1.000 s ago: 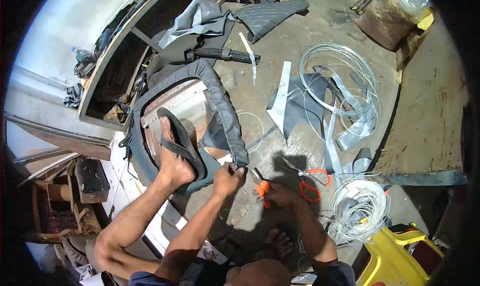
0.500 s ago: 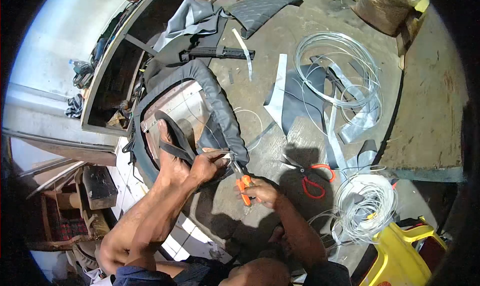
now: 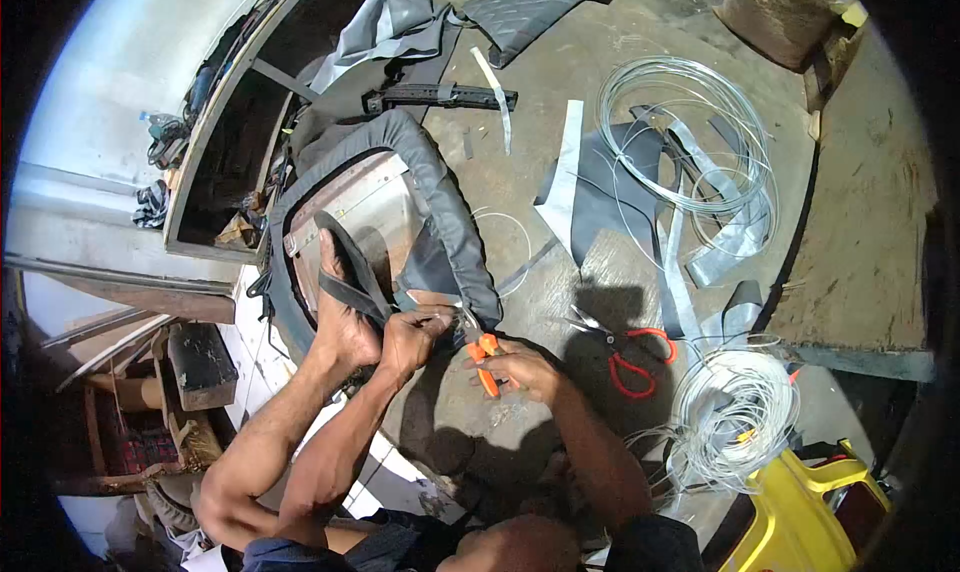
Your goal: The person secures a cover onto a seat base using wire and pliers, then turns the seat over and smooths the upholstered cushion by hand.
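Observation:
A seat pad wrapped in dark grey cover fabric (image 3: 443, 197) lies underside up, its pale inner panel (image 3: 372, 204) showing. My right hand (image 3: 524, 370) holds orange-handled pliers (image 3: 487, 364), whose metal jaws touch the cover's near right corner. My left hand (image 3: 408, 340) is closed just left of the jaws, at the cover's near edge. What its fingers pinch is too small to make out. My foot in a dark sandal (image 3: 358, 272) presses on the pad's near left part.
Red-handled scissors (image 3: 632, 362) lie partly open on the floor to the right. Beyond them are a wire coil (image 3: 690, 212), grey fabric pieces (image 3: 610, 187) and a second, whitish coil (image 3: 735, 417). A yellow plastic piece (image 3: 790, 512) stands near right; a wooden board (image 3: 860, 232) borders the right side.
My left hand has drawn slightly down and its fingers are more tightly curled. The pliers have moved a little up, still at the cover's corner. The view has shifted slightly.

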Demonstrator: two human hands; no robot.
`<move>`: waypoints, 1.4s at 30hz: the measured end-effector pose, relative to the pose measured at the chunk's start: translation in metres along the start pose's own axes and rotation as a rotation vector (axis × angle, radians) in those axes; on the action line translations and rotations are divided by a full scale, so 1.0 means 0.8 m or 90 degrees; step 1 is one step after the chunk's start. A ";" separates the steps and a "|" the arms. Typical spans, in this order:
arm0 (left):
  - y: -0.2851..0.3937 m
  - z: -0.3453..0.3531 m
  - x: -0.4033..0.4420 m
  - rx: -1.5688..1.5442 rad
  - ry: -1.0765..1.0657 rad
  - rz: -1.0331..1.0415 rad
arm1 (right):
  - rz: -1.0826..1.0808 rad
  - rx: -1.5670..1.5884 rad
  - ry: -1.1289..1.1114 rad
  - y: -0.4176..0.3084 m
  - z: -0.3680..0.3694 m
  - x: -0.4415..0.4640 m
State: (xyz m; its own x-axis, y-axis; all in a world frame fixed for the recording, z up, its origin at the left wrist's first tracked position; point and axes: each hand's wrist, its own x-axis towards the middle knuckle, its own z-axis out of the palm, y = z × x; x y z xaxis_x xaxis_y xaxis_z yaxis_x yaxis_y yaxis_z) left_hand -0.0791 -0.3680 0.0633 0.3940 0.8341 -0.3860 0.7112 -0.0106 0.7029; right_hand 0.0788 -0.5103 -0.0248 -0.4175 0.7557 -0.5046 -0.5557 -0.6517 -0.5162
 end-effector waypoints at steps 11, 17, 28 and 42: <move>-0.006 0.010 -0.010 -0.047 0.021 -0.054 | -0.008 -0.142 0.018 -0.032 -0.003 0.015; -0.009 0.010 -0.009 -0.082 0.025 -0.079 | 0.083 -0.021 -0.001 -0.019 -0.003 0.028; -0.017 0.019 -0.002 -0.079 0.098 -0.074 | -0.032 0.118 0.162 0.026 0.052 0.063; 0.041 -0.022 0.032 0.507 -0.149 0.347 | -0.148 -0.101 0.057 0.113 0.015 -0.082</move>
State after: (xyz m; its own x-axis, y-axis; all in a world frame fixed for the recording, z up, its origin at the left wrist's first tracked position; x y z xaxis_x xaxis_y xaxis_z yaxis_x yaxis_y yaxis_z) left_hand -0.0557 -0.3375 0.0870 0.8278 0.4757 -0.2976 0.5478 -0.7998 0.2455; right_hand 0.0473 -0.6178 -0.0301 -0.2236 0.8819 -0.4150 -0.5064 -0.4689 -0.7236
